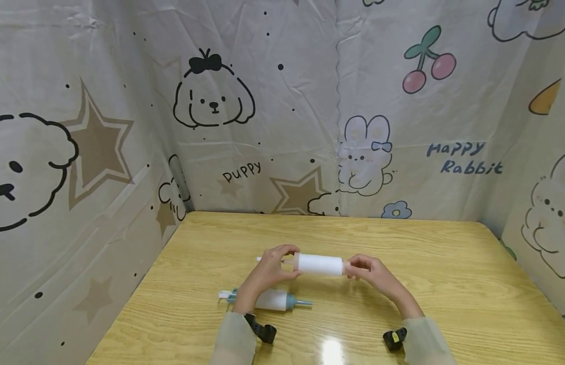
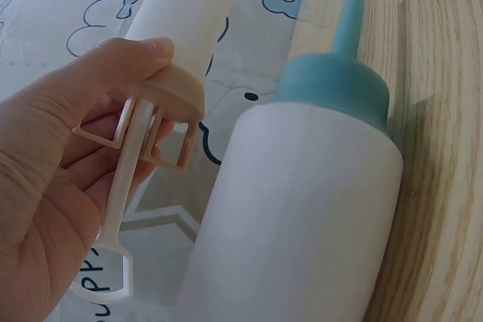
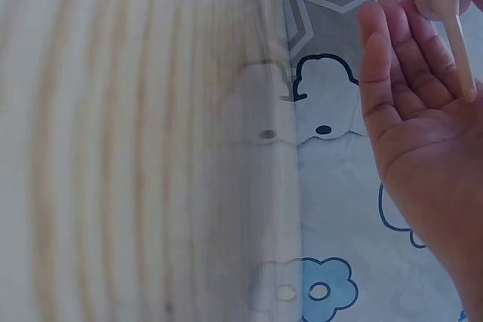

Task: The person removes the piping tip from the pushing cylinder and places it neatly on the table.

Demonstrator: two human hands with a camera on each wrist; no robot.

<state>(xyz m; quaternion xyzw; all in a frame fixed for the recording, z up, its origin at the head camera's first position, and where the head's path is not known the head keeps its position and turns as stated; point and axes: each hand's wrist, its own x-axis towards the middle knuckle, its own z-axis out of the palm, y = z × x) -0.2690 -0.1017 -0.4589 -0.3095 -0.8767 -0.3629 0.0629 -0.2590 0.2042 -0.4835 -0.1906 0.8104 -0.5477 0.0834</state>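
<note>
A large plastic syringe (image 1: pixel 320 264) with a white barrel and pale peach end caps lies level between both hands above the table. The left hand (image 1: pixel 270 267) holds it by the peach finger-grip collar (image 2: pixel 177 92), thumb on the barrel's edge. Behind that collar a white plunger rod (image 2: pixel 130 179) sticks out, ending in a ring handle. At the other end the right hand (image 1: pixel 370 271) pinches the peach nozzle cap between thumb and fingers; the thin nozzle (image 3: pixel 459 54) points over its palm. A second syringe (image 1: pixel 274 299), white with teal ends, lies below the left hand, partly covered by the wrist.
The wooden table (image 1: pixel 447 263) carries both syringes' surroundings, with its far edge meeting a patterned cloth backdrop (image 1: pixel 305 116). Cloth also hangs at the left and right sides. Black cameras sit on the left wrist (image 1: pixel 264 332) and right wrist (image 1: pixel 394 339).
</note>
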